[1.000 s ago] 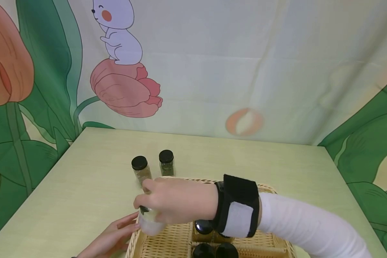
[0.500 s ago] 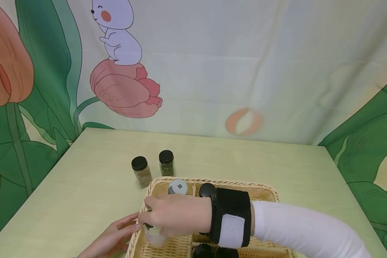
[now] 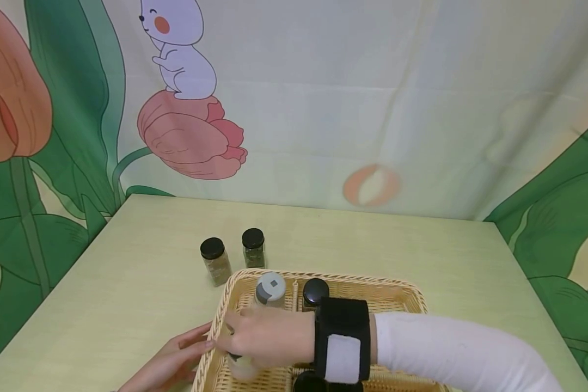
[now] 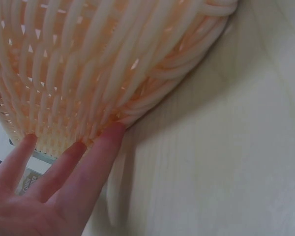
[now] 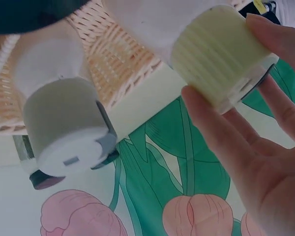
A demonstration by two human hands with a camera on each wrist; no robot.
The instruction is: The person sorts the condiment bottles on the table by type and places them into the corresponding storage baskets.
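My right hand (image 3: pixel 267 335) grips a white plastic shaker bottle by its pale yellow ribbed cap (image 5: pixel 219 59), low inside the left part of a wicker basket (image 3: pixel 225 296). In the right wrist view, thumb and fingers lie around that cap. A second white shaker (image 5: pixel 66 125) with a grey-marked flip cap stands in the basket's far left corner, just beyond this hand. My left hand (image 3: pixel 176 356) touches the basket's outer left side; in the left wrist view its fingertips (image 4: pixel 113 132) press straight against the weave.
Behind the basket's left corner stand two black-lidded spice jars, one with brown contents (image 3: pixel 217 264) and one with green (image 3: pixel 253 250). Woven dividers (image 3: pixel 295 291) split the basket. Black-lidded jars (image 3: pixel 316 291) sit in its other compartments, partly behind my right forearm.
My right hand has carried the shaker down and slightly right, from over the basket's left rim into the left part, uncovering the second shaker. The left hand has stayed in place.
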